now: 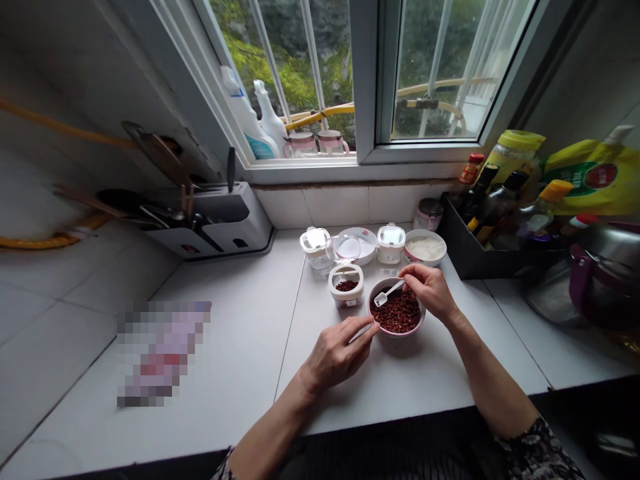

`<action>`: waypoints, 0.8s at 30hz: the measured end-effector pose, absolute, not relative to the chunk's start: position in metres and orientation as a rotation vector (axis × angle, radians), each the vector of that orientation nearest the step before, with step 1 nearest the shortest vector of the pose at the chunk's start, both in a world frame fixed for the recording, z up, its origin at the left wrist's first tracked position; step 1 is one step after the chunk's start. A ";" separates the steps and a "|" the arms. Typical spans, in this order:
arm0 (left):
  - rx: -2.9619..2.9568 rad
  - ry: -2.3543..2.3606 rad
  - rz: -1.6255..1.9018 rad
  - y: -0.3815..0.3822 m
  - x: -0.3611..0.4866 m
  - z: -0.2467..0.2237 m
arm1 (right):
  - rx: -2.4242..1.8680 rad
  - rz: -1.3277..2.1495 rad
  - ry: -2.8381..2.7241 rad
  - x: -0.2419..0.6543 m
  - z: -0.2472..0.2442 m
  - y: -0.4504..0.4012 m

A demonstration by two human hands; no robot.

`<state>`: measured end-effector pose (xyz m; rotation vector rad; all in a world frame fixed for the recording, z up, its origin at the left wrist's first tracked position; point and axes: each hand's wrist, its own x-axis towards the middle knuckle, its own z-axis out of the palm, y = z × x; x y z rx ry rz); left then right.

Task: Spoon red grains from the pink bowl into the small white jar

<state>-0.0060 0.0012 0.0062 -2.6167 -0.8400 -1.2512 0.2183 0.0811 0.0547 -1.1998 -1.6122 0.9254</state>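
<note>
A bowl [399, 316] with a pinkish rim stands on the counter, filled with dark red dried peppercorn-like pieces. Pinched in my right hand [429, 288] is the handle of a small white spoon [381, 299]; its squarish scoop hangs over the bowl with a few bits in it. The stretched fingers of my left hand [344, 350] reach the bowl's left rim, fingertips touching or nearly so. Just left of the bowl is a clear jar [346, 297] with a white frame top, holding some of the same dark red pieces.
Behind stand two white-lidded jars [315, 245] [391, 241], a bowl of white grains [357, 245] and another pale-filled bowl [425, 249]. A black bottle box [480, 257] and a metal pot [555, 293] are right. A utensil holder [227, 223] and blurred packet [167, 350] are left.
</note>
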 end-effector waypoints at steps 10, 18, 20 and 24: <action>-2.611 -0.841 -1.246 0.002 -0.006 0.006 | -1.209 1.041 -1.443 0.218 0.058 0.082; -2.604 -0.836 -1.257 0.002 -0.006 0.005 | -1.180 1.125 -1.336 0.216 0.062 0.085; -2.604 -0.831 -1.262 0.002 -0.006 0.006 | -1.147 1.112 -1.322 0.210 0.065 0.085; -2.606 -0.835 -1.266 0.001 -0.005 0.007 | -1.065 0.967 -1.380 0.191 0.067 0.081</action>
